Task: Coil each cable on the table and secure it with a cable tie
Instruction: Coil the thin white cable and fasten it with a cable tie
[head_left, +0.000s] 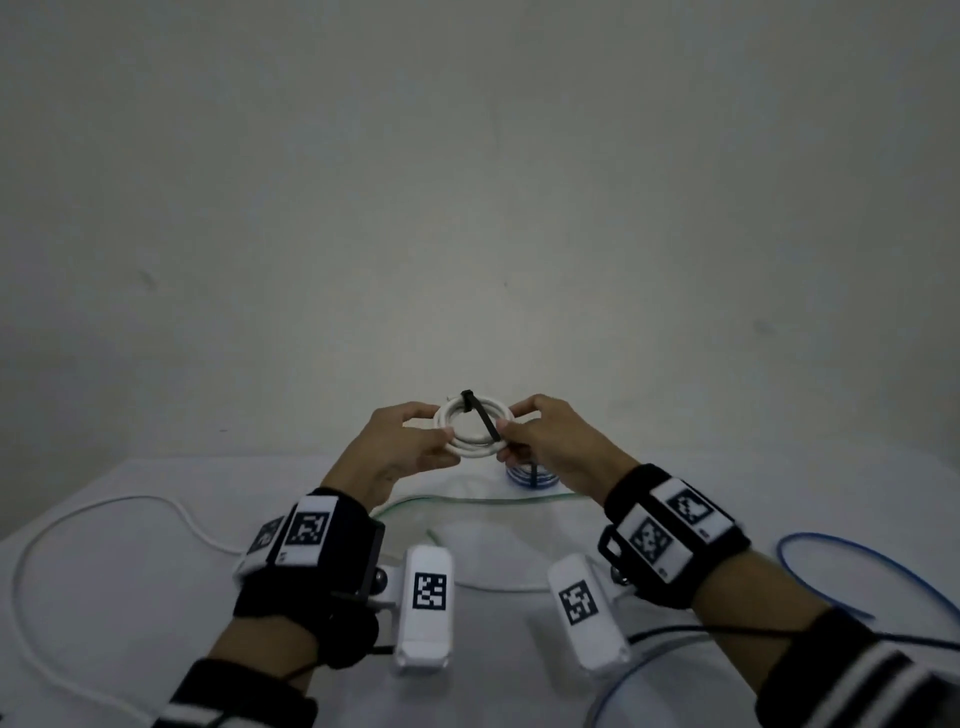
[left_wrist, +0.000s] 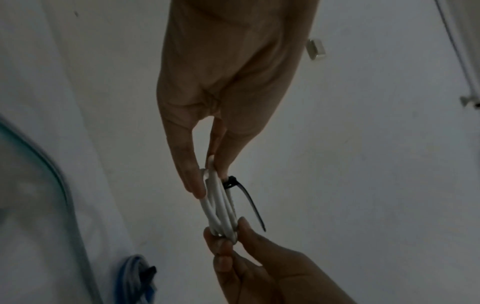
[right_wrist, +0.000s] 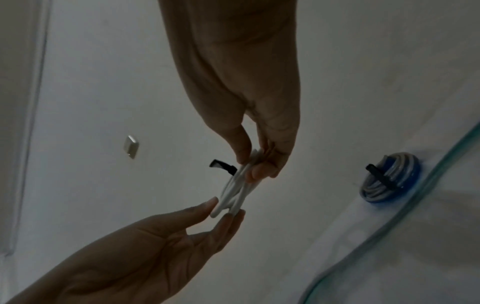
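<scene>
A white cable coil (head_left: 470, 428) is held up above the table between both hands. A black cable tie (head_left: 480, 415) wraps the coil, its head at the top and its tail slanting down to the right. My left hand (head_left: 439, 423) pinches the coil's left side between thumb and fingertips. My right hand (head_left: 506, 428) pinches its right side. In the left wrist view the coil (left_wrist: 221, 205) shows edge-on and the tie's tail (left_wrist: 250, 202) sticks out free. In the right wrist view the right hand (right_wrist: 252, 166) grips the coil (right_wrist: 236, 191) from above and the left hand (right_wrist: 226, 207) from below.
A blue and grey coil (head_left: 532, 475) bound with a black tie lies on the white table (head_left: 156, 571) under the hands. Loose cables lie around: a white one (head_left: 104, 506) at the left, a greenish clear one (head_left: 467, 501) in the middle, a blue one (head_left: 857, 561) at the right.
</scene>
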